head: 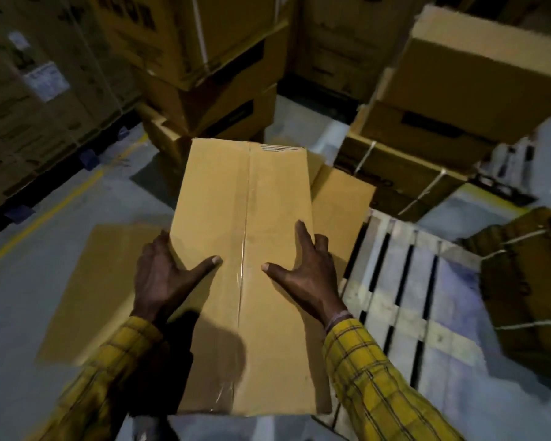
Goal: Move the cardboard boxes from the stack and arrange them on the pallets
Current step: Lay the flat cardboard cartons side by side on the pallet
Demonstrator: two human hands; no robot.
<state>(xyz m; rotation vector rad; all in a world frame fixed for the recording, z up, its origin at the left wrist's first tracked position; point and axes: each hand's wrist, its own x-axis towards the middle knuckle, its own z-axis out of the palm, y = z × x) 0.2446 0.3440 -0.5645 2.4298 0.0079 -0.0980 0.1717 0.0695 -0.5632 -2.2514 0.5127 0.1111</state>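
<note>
Two hands are holding one long cardboard box [245, 268] from either side, its taped seam running down the middle of the top face. The left hand [163, 275] is gripping the box's left edge, thumb lying flat on top and fingers wrapping down the side out of sight. The right hand [306, 272] is gripping the right edge, thumb pointing inward on top, forefinger lying straight along the rim and the other fingers curling over the side. Both yellow plaid sleeves [376, 374] are reaching in from the bottom of the view.

Below the left hand, one flat cardboard piece [109, 281] is lying on the grey floor [19, 297]. Just past the right hand, a second cardboard face [341, 202] is showing from under the held box; whether it is a box or a sheet cannot be told. To the right of the right hand, one pale wooden pallet [404, 281] is lying with its slats bare, and one strapped, darker box [528, 281] is sitting at its far right edge.

Beyond the hands, straight ahead, a stack of boxes [210, 74] is standing at least three high. Ahead and to the right, another stack [442, 106] is showing three strapped boxes. Far left of the left hand, one wrapped pallet load [39, 90] is standing beside a yellow floor line [54, 205].
</note>
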